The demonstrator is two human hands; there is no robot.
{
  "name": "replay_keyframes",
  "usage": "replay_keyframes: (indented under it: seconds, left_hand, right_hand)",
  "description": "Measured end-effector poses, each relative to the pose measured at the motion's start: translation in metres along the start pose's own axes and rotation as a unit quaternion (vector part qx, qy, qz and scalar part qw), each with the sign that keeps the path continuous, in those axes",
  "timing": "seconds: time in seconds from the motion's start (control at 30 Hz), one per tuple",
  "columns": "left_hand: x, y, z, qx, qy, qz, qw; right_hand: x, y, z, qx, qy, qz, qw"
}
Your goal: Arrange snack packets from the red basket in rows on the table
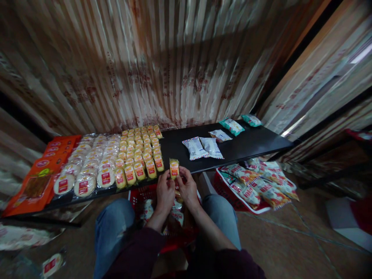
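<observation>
Between the fingertips of my left hand (165,192) and my right hand (188,189) is a small wrapped yellow cake (174,169) with an orange and white label, upright at the front edge of the black shelf (171,147). Both hands are closed on its lower sides. Just left of it, rows of similar wrapped cakes (139,169) lie on the shelf. Farther left are rows of round white wrapped cakes (85,184). Below my hands, between my knees, a red basket (135,195) holds several packaged snacks, partly hidden by my forearms.
Orange packets (37,186) overlap at the shelf's left end. White packets (195,148) and green packets (232,126) lie to the right. A second red basket (221,182) full of snack bags stands right of my knee. A round wrapped cake (52,265) lies low at the left.
</observation>
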State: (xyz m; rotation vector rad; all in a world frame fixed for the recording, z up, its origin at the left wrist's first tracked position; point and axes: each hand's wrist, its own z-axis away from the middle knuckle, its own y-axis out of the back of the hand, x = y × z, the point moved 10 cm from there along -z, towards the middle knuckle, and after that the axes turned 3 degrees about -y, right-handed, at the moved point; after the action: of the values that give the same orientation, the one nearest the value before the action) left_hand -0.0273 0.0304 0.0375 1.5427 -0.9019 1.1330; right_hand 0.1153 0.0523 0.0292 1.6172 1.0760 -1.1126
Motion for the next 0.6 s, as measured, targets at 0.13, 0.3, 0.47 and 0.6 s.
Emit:
replay_keyframes:
  seconds: [0.13, 0.3, 0.47, 0.6]
  left_hand:
    - [0.006, -0.007, -0.013, -0.006, 0.007, -0.013, 1.000]
    - [0.013, -0.011, -0.026, -0.002, 0.011, -0.045, 0.999]
    - [0.009, -0.021, -0.037, -0.006, 0.024, -0.033, 0.999]
    - [0.001, -0.031, -0.046, -0.020, 0.045, -0.011, 0.999]
  right_hand:
    - [0.002, -0.002, -0.017, 0.001, 0.003, 0.022, 1.000]
    - [0.005, -0.010, -0.033, -0.016, 0.008, 0.046, 0.999]
    - [0.001, -0.012, -0.043, -0.018, 0.014, 0.086, 0.996]
    - [0.006, -0.013, -0.055, -0.011, 0.004, 0.103, 0.995]
